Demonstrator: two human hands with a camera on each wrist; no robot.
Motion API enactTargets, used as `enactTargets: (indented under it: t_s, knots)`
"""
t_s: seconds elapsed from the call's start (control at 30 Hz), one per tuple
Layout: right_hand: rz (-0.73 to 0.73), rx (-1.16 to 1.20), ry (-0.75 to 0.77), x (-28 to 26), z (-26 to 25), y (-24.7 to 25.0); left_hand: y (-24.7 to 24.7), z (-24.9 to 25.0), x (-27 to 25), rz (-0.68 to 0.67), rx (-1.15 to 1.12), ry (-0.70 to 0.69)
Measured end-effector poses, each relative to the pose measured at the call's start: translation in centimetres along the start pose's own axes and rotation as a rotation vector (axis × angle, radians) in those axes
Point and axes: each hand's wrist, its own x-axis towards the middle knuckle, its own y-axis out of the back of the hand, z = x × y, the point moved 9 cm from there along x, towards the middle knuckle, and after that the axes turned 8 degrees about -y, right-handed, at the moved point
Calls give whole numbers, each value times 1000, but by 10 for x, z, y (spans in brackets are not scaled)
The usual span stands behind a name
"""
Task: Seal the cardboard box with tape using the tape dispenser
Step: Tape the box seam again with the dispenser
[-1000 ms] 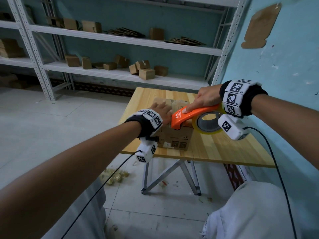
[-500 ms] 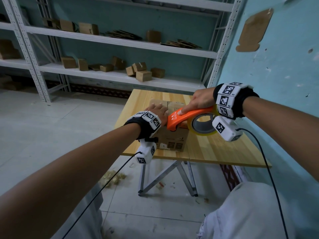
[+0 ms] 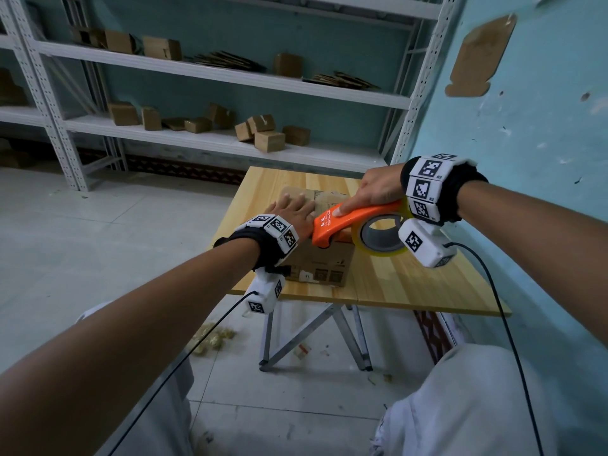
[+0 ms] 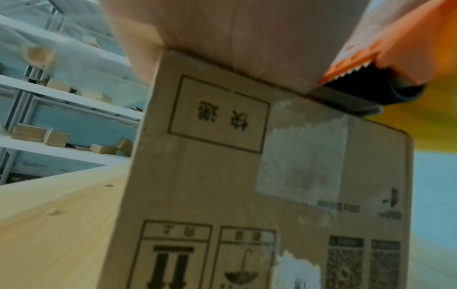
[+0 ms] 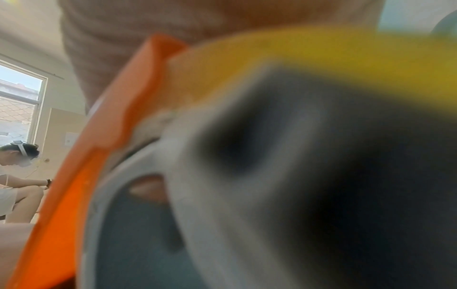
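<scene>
A brown cardboard box (image 3: pixel 329 264) (image 4: pixel 210 185) with printed symbols stands near the front left of the wooden table (image 3: pixel 427 284). My left hand (image 3: pixel 291 209) lies flat on the box top with straight fingers, pressing it down. My right hand (image 3: pixel 375 190) grips the orange tape dispenser (image 3: pixel 348 222) (image 5: pixel 103 136), index finger stretched along its top. Its yellowish tape roll (image 3: pixel 378 238) hangs off the box's right side. The dispenser's toothed blade (image 4: pixel 351 74) sits at the box's near top edge. Old clear tape (image 4: pixel 301 156) runs down the box's front face.
The table (image 4: pixel 49 215) stands against a blue wall (image 3: pixel 543 126) on the right. White metal shelves (image 3: pixel 214 139) with small cardboard boxes are behind it. Scraps litter the floor (image 3: pixel 214 337) under the table. Another seated person (image 5: pixel 17 176) shows in the right wrist view.
The dispenser has slid toward me along the box top to its near edge. My left hand has stayed pressing on the box. My head view has shifted slightly.
</scene>
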Motion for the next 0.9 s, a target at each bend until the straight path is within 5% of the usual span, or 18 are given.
enactTargets:
  t_s: [0.23, 0.9]
  knots:
    - [2, 15, 23, -2, -17, 2, 11, 10, -18, -48, 334, -155]
    - [40, -10, 6, 3, -37, 4, 11, -9, -32, -87, 290, -120]
